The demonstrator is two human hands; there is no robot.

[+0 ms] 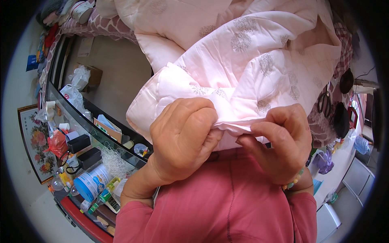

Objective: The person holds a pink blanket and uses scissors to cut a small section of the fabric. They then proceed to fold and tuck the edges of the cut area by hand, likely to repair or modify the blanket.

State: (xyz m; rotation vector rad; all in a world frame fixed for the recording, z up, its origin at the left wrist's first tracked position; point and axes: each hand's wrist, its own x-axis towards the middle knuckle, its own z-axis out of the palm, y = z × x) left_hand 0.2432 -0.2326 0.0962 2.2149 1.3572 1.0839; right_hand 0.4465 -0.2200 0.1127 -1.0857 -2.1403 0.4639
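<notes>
A pale pink quilt (209, 63) printed with grey tree-like motifs lies bunched before me and reaches up to my front. My left hand (184, 139) is closed in a fist on its near edge. Just to the right, my right hand (279, 142) pinches the same edge between thumb and index finger, with a short stretch of folded fabric between the two hands. A beaded bracelet (293, 180) circles my right wrist. Part of the fabric under my left fist is hidden.
On the left, a glass-topped cabinet (100, 133) holds a blue-and-white can (92, 182), black boxes (89, 158) and bottles. Plastic bags (74, 94) lie beyond it. To the right, black-handled scissors (325, 101) rest on a patterned cover (319, 130); metal chairs (357, 179) stand farther off.
</notes>
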